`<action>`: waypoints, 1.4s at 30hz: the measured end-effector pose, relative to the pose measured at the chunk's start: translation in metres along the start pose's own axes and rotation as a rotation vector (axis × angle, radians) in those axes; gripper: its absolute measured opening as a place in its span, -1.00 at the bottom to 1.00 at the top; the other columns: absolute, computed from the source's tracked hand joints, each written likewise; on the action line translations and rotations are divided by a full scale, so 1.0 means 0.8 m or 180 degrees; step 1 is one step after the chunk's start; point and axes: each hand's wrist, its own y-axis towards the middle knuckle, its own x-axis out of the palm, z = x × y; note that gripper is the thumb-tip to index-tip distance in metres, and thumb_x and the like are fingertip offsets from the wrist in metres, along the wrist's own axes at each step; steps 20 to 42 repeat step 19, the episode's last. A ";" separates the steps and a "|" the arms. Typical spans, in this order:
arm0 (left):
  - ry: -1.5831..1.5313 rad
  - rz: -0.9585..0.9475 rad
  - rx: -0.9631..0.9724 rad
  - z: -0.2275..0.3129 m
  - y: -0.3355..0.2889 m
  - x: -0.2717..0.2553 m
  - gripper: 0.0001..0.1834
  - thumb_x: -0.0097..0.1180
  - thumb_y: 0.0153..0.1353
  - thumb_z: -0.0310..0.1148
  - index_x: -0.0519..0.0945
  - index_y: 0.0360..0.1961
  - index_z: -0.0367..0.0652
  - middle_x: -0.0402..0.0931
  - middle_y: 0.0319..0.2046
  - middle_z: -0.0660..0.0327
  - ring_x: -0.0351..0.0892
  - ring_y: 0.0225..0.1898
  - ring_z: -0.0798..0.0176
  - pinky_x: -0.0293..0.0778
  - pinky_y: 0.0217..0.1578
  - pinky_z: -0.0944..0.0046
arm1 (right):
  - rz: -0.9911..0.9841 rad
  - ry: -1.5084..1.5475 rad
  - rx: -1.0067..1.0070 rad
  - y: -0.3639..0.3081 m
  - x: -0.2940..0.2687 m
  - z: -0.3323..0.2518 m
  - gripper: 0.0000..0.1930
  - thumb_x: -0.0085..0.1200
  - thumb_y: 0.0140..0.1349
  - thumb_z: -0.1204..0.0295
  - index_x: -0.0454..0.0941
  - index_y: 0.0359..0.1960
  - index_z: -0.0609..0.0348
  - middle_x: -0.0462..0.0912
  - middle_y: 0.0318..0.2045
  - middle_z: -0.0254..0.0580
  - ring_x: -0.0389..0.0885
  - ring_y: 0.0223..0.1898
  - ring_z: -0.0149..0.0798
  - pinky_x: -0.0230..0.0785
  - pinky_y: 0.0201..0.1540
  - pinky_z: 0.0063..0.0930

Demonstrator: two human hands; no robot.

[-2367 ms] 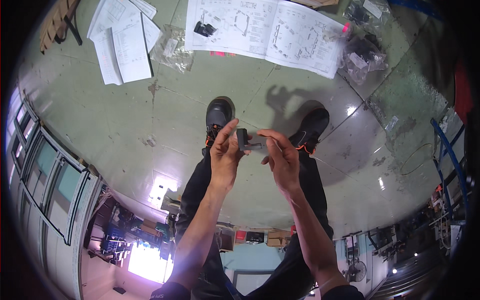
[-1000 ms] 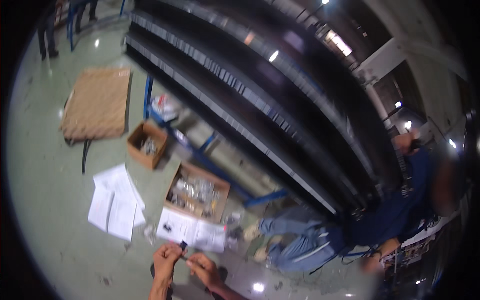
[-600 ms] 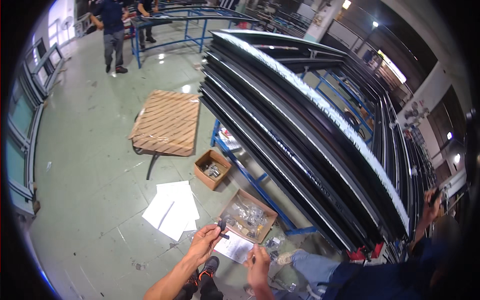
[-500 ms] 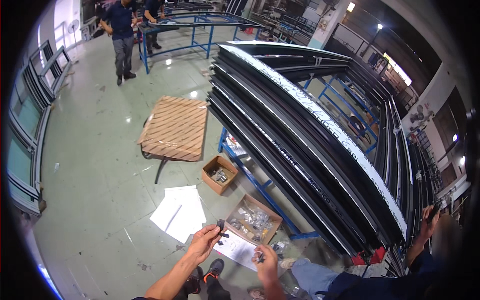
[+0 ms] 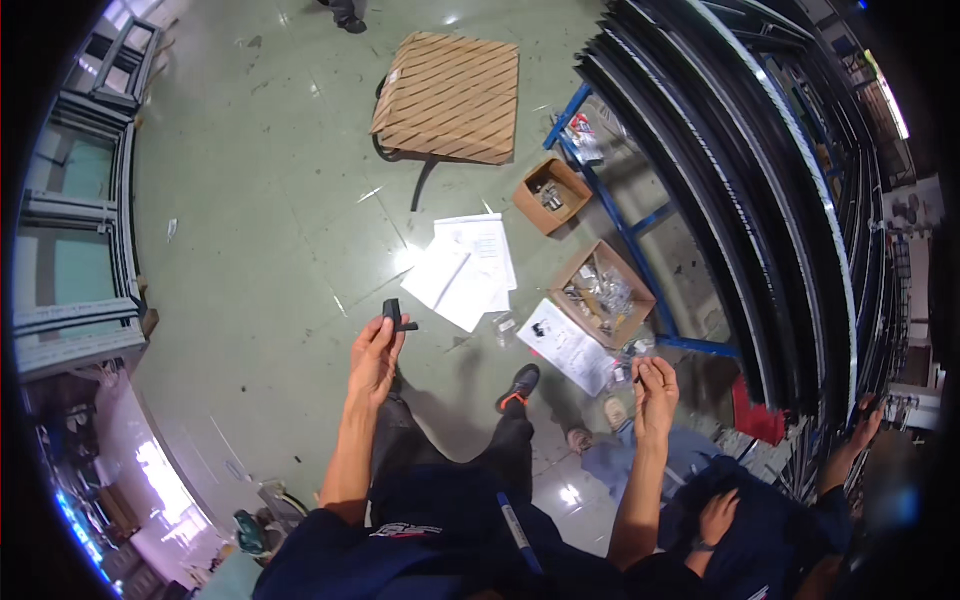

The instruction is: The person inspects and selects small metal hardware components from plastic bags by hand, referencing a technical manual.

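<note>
In my left hand (image 5: 370, 368) is a small black angled part (image 5: 393, 315) with a short arm sticking out to the side, pinched between thumb and fingers above the floor. My right hand (image 5: 655, 392) is held up at the other side, its fingertips pressed together; whatever they hold is too small to make out. Just beyond the right hand lies a printed sheet (image 5: 575, 352). Past that sits an open cardboard box (image 5: 643, 318) with bagged small parts. Several white papers (image 5: 445, 280) are spread on the floor ahead of my left hand.
A smaller cardboard box (image 5: 540, 212) holds metal pieces. Farther off lies a flat wrapped carton (image 5: 455, 100). Long black frame profiles (image 5: 730, 190) rest on a blue stand (image 5: 625, 225) at right. A co-worker's hand (image 5: 718, 517) is close by on my right. Framed windows (image 5: 75, 225) stand at left.
My view has tipped down and swung left. My hands have drawn farther apart, with the black part still in the left. The people at the far table have mostly gone out of view.
</note>
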 end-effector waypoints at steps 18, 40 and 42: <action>0.1237 -0.0845 0.1154 0.330 0.136 0.049 -0.83 0.21 0.12 -0.62 0.53 -0.26 -0.25 0.38 0.14 -0.08 0.44 0.12 0.14 0.34 0.17 0.25 | 0.0091 0.0598 -0.0754 -0.039 0.296 0.048 -0.69 0.09 0.10 0.58 0.45 -0.08 0.24 0.49 -0.28 -0.25 0.45 -0.37 -0.39 0.39 -0.28 -0.57; 0.1435 -0.0967 0.1190 0.337 0.155 0.059 -0.79 0.24 0.10 -0.60 0.54 -0.23 -0.26 0.35 0.15 -0.12 0.39 0.16 0.08 0.32 0.19 0.19 | 0.0020 0.0759 -0.1113 -0.027 0.289 0.028 -0.67 0.11 0.10 0.54 0.46 -0.06 0.19 0.49 -0.26 -0.27 0.48 -0.32 -0.38 0.41 -0.20 -0.53; 0.1435 -0.0967 0.1190 0.337 0.155 0.059 -0.79 0.24 0.10 -0.60 0.54 -0.23 -0.26 0.35 0.15 -0.12 0.39 0.16 0.08 0.32 0.19 0.19 | 0.0020 0.0759 -0.1113 -0.027 0.289 0.028 -0.67 0.11 0.10 0.54 0.46 -0.06 0.19 0.49 -0.26 -0.27 0.48 -0.32 -0.38 0.41 -0.20 -0.53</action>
